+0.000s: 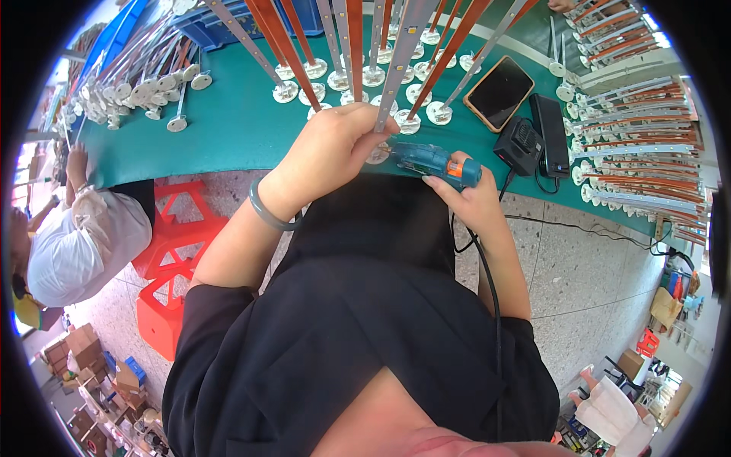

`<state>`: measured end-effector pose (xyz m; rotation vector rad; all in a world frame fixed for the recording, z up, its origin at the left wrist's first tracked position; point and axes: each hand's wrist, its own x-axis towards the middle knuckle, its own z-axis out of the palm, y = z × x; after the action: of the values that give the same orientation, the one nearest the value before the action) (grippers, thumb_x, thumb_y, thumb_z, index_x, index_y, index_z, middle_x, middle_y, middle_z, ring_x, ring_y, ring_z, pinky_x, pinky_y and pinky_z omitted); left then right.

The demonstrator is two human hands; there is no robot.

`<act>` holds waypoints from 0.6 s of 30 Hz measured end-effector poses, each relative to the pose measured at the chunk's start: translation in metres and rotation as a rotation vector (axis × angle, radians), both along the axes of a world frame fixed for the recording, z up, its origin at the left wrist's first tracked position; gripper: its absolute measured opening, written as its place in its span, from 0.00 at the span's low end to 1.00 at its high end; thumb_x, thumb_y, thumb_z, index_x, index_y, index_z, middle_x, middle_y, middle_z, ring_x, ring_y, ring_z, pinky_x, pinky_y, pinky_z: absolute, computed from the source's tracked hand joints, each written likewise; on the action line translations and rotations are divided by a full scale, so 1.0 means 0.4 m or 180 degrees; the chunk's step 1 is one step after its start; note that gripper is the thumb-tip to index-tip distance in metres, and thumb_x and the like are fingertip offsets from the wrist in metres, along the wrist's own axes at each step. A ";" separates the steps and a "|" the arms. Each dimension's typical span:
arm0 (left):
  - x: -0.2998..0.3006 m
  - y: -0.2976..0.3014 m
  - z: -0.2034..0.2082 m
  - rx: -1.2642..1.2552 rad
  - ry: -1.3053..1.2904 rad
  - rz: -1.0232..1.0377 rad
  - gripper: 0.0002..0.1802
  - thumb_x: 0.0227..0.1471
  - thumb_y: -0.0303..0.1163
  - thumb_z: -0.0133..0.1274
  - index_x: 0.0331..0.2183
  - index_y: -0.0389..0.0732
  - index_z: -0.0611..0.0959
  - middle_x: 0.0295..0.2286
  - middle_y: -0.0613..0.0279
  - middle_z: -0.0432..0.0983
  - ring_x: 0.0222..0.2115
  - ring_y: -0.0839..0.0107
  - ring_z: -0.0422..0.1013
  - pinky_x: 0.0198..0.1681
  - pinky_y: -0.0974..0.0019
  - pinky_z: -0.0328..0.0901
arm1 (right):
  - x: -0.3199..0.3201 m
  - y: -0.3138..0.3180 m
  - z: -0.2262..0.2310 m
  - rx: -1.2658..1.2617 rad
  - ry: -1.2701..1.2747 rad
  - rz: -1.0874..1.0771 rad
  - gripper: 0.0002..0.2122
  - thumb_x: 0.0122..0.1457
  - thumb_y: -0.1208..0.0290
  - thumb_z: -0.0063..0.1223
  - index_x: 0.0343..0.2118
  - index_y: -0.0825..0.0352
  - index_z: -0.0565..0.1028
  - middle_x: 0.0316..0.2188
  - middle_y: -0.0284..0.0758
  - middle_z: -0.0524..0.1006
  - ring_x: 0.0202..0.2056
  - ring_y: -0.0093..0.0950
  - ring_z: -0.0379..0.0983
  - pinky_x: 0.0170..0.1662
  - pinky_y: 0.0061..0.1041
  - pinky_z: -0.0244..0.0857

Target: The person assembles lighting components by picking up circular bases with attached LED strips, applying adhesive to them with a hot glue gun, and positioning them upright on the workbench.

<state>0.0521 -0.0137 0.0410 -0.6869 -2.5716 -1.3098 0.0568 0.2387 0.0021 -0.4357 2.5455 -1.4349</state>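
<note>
My left hand pinches the lower end of a grey LED strip, which rises from a round white base at the table's near edge. In my right hand is a teal and orange corded glue gun. Its tip points left, close to that base and beside my left fingertips; whether it touches is hidden. Just beyond my hands stand several upright grey and red-brown strips on round white bases.
On the green table lie a phone, a black fan-like box and a black power pack. Strip bundles lie at left and right. A black cable hangs along my right arm. Red stools and a co-worker are left.
</note>
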 end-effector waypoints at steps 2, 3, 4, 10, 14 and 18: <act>0.003 0.000 -0.002 0.0008 0.0016 0.0011 0.07 0.49 0.19 0.57 0.35 0.35 0.82 0.30 0.55 0.79 0.31 0.59 0.77 0.34 0.64 0.71 | -0.001 0.001 -0.002 -0.0019 -0.0050 -0.0010 0.13 0.50 0.66 0.68 0.30 0.67 0.75 0.23 0.35 0.77 0.26 0.27 0.72 0.33 0.26 0.66; 0.005 0.001 -0.004 0.0008 0.0031 0.0006 0.07 0.49 0.19 0.57 0.35 0.36 0.82 0.30 0.55 0.79 0.31 0.58 0.77 0.34 0.64 0.71 | -0.002 0.002 -0.004 -0.0038 -0.0103 -0.0019 0.13 0.50 0.66 0.68 0.31 0.68 0.75 0.24 0.35 0.77 0.26 0.26 0.73 0.34 0.26 0.66; 0.005 -0.002 -0.002 0.0000 0.0063 0.0021 0.08 0.49 0.19 0.57 0.34 0.36 0.83 0.30 0.54 0.79 0.31 0.58 0.77 0.34 0.63 0.71 | -0.007 0.004 -0.007 -0.0045 -0.0069 0.0012 0.13 0.50 0.66 0.68 0.31 0.68 0.75 0.24 0.35 0.77 0.26 0.26 0.73 0.34 0.26 0.66; 0.051 -0.046 0.008 -0.0162 -0.0023 0.0003 0.09 0.48 0.19 0.57 0.35 0.38 0.84 0.32 0.55 0.81 0.36 0.56 0.77 0.39 0.63 0.70 | -0.015 0.043 -0.025 -0.0681 -0.0694 0.0070 0.11 0.52 0.69 0.65 0.33 0.69 0.75 0.25 0.31 0.78 0.24 0.18 0.71 0.29 0.20 0.64; 0.077 -0.151 0.064 0.0078 -0.0065 0.0503 0.09 0.48 0.18 0.57 0.34 0.35 0.83 0.31 0.58 0.81 0.34 0.65 0.78 0.39 0.66 0.71 | -0.013 0.063 -0.044 -0.1340 -0.0894 -0.0054 0.10 0.55 0.73 0.61 0.38 0.70 0.76 0.28 0.31 0.79 0.23 0.15 0.71 0.28 0.16 0.64; 0.034 -0.223 0.060 0.0163 -0.0022 0.0984 0.07 0.50 0.19 0.57 0.35 0.33 0.82 0.31 0.57 0.81 0.32 0.70 0.78 0.37 0.70 0.71 | -0.015 0.055 -0.051 -0.1529 -0.0854 -0.0103 0.09 0.56 0.76 0.58 0.39 0.72 0.76 0.30 0.34 0.81 0.25 0.17 0.73 0.29 0.17 0.67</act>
<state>0.0658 -0.1030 0.0652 -0.2611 -2.5113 -1.2701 0.0509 0.2606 -0.0185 -0.2445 2.0010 -1.9692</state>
